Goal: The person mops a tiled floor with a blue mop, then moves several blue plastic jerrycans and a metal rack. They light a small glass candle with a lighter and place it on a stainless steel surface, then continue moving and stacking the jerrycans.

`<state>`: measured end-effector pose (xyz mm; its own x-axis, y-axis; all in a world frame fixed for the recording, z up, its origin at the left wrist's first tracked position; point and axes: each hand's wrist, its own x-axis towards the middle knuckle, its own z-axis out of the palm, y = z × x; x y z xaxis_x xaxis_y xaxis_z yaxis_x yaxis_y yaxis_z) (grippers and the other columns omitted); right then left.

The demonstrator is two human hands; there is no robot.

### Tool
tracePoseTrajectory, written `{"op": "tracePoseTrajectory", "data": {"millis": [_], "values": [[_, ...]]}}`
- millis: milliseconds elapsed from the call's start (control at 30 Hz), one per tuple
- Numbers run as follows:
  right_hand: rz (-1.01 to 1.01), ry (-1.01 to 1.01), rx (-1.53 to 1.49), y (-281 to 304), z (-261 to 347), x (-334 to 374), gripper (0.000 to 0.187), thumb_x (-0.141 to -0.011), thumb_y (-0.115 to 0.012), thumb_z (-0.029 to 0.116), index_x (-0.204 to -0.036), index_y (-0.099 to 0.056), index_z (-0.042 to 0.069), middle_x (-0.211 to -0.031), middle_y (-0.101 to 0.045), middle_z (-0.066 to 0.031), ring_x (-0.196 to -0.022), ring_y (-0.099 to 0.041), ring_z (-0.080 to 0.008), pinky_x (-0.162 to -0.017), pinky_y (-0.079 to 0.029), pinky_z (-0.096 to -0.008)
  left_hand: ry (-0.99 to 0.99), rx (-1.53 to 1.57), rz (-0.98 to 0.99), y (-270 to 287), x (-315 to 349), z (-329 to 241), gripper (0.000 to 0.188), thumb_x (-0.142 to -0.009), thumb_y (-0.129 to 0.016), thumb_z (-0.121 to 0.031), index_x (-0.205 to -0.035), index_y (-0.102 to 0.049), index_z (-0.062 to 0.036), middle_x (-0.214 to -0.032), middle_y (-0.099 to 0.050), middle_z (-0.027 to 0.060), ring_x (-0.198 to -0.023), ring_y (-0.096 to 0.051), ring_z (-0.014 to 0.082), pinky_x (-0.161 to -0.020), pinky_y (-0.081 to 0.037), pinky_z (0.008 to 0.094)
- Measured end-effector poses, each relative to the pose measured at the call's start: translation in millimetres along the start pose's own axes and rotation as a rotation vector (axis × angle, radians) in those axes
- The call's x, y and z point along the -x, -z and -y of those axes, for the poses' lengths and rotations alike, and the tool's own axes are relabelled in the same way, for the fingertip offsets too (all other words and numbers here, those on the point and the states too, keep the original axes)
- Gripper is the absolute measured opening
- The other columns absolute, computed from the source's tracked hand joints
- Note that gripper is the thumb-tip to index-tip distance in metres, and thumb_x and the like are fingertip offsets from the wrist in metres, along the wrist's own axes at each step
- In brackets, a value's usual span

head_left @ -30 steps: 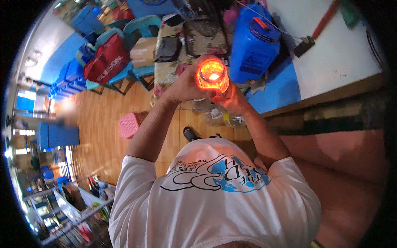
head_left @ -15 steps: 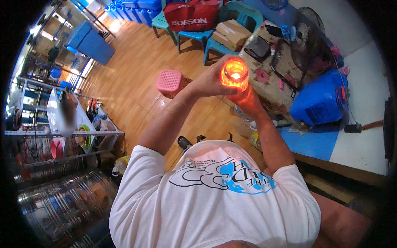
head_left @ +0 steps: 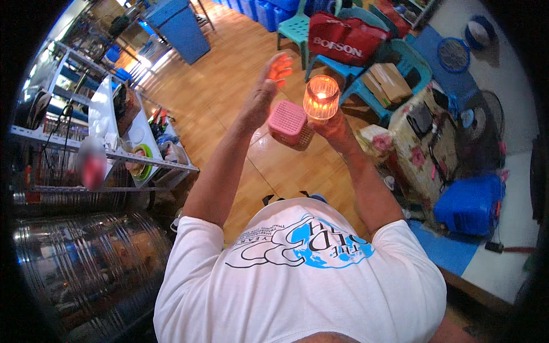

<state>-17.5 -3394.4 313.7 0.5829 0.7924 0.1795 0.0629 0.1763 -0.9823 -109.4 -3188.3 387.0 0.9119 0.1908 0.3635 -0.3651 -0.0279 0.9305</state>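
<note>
A glowing orange glass candle holder [head_left: 321, 97] with a small flame inside is raised in front of me. My right hand [head_left: 330, 124] grips it from below. My left hand [head_left: 264, 91] is lifted beside it with the fingers spread, a little apart from the glass and holding nothing. Below both hands, on the wooden floor [head_left: 229, 68], stands a pink plastic stool [head_left: 287, 123].
Teal plastic chairs [head_left: 297, 28] with a red bag [head_left: 346, 40] and a cardboard box [head_left: 389, 83] stand ahead. A floral-covered table [head_left: 412, 148] and a blue container [head_left: 469, 206] are at the right. Metal shelves [head_left: 137, 160] with dishes and a steel tank [head_left: 86, 268] are at the left.
The view has swung left across the room. My left hand has come off the candle holder and opened beside it; my right hand alone keeps hold of it.
</note>
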Motion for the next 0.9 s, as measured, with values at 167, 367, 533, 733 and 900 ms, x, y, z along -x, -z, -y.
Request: {"op": "tracePoseTrajectory", "data": {"millis": [167,367,533,733,900], "values": [[0.084,-0.001,0.072,-24.9,-16.3,-91.5,0.068,-0.082,-0.076,0.015,-0.139,-0.039,0.006,-0.129,-0.054,-0.0063,-0.12,-0.05,-0.0157,-0.104,-0.041,-0.0351,0.181,-0.135,-0.228,120.1,30.6,42.2,0.097,-0.082,-0.038,-0.082,-0.148,-0.032,-0.0104,-0.147,-0.04,0.0118,-0.129,-0.043,0.0254,-0.108,-0.03,0.0414],[0.167,0.101,-0.038,-47.7,-39.6,-234.2,0.073,-0.079,-0.079,0.013,-0.139,-0.039,0.003,-0.133,-0.053,-0.0066,-0.123,-0.048,-0.015,-0.106,-0.039,-0.0348,0.64,-0.407,-0.456,287.4,107.0,133.1,0.059,-0.094,-0.059,-0.044,-0.13,-0.052,0.0019,-0.123,-0.06,0.0147,-0.115,-0.055,0.0221,-0.1,-0.041,0.0337],[0.204,0.075,-0.088,-56.4,-61.2,-355.3,0.072,-0.08,-0.079,0.017,-0.139,-0.039,0.004,-0.134,-0.052,-0.0069,-0.124,-0.049,-0.0166,-0.106,-0.04,-0.0342,1.156,-0.326,-0.639,346.0,242.5,195.7,0.056,-0.091,-0.062,-0.049,-0.117,-0.059,0.0008,-0.103,-0.062,0.01,-0.098,-0.056,0.0186,-0.087,-0.045,0.0328],[0.14,0.106,0.015,-74.7,-93.5,-507.5,0.068,-0.08,-0.08,0.024,-0.134,-0.044,0.004,-0.126,-0.056,-0.006,-0.116,-0.052,-0.0144,-0.099,-0.044,-0.0337,1.619,-0.355,-0.341,337.2,351.6,217.6,0.066,-0.088,-0.06,-0.058,-0.116,-0.059,0.002,-0.109,-0.062,0.0154,-0.101,-0.056,0.026,-0.09,-0.043,0.0389],[0.108,0.051,0.058,-92.8,-116.4,-636.4,0.058,-0.079,-0.08,0.02,-0.124,-0.048,0.002,-0.115,-0.059,-0.005,-0.103,-0.055,-0.0122,-0.091,-0.047,-0.0303,1.683,-0.245,-0.259,398.7,321.5,246.1,0.068,-0.087,-0.06,-0.059,-0.116,-0.06,0.0025,-0.107,-0.063,0.0172,-0.096,-0.059,0.0273,-0.085,-0.046,0.0398]]}}
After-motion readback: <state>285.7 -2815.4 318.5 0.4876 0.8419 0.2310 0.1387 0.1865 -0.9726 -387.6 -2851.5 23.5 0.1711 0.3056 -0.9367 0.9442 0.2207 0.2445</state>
